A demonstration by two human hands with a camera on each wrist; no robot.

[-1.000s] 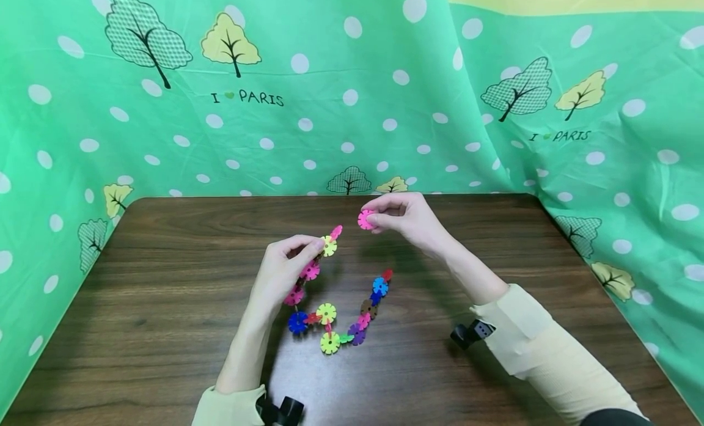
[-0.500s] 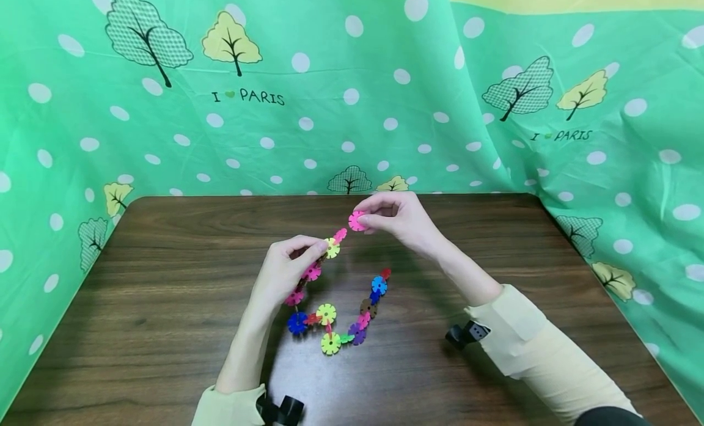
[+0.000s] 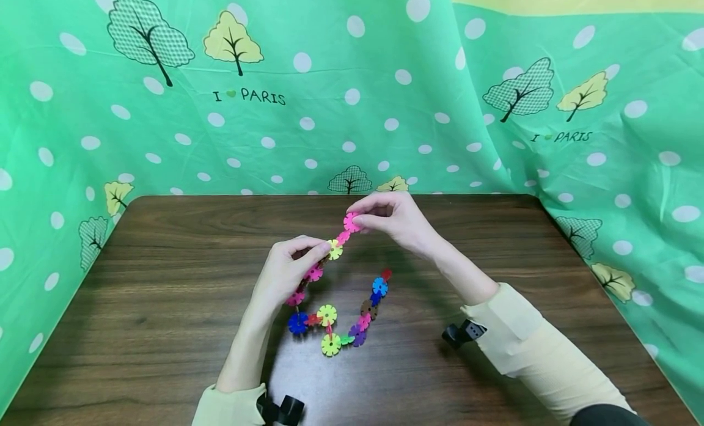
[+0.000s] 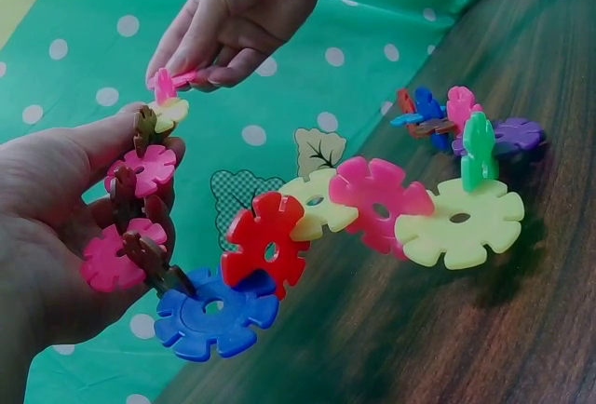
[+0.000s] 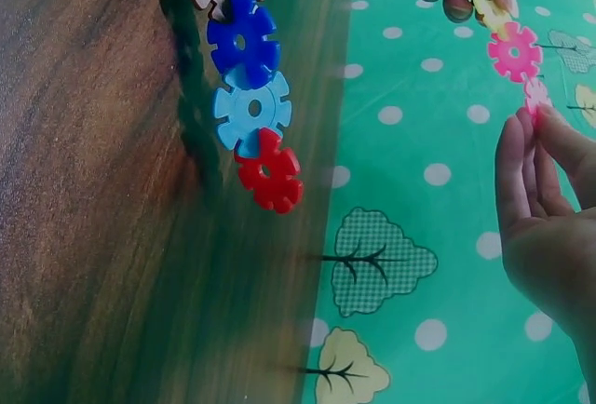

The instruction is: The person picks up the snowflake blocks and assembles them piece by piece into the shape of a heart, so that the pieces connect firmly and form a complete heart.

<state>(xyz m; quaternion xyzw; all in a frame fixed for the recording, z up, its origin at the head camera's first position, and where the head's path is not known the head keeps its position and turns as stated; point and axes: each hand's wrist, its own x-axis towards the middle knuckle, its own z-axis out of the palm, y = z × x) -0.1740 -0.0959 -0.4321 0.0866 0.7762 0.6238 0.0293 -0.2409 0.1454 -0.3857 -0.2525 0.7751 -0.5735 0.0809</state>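
Observation:
A chain of colourful notched plastic snowflake discs curves across the table; its blue disc lies left of the middle. My left hand pinches the chain near its upper end, at a yellow disc. Beyond that yellow disc a pink disc sticks out as the chain's tip. Between thumb and fingers my right hand pinches another pink disc. The two pink discs meet edge to edge; how deep their slots engage is hidden. At the chain's other end a red disc stands free.
The dark wood table carries the lower part of the chain. Behind its far edge hangs a green dotted cloth. Black wrist devices sit by the sleeves.
My right hand has moved left and slightly down, bringing its pink disc from apart to touching the chain's pink tip. My left hand has shifted a little right with the chain.

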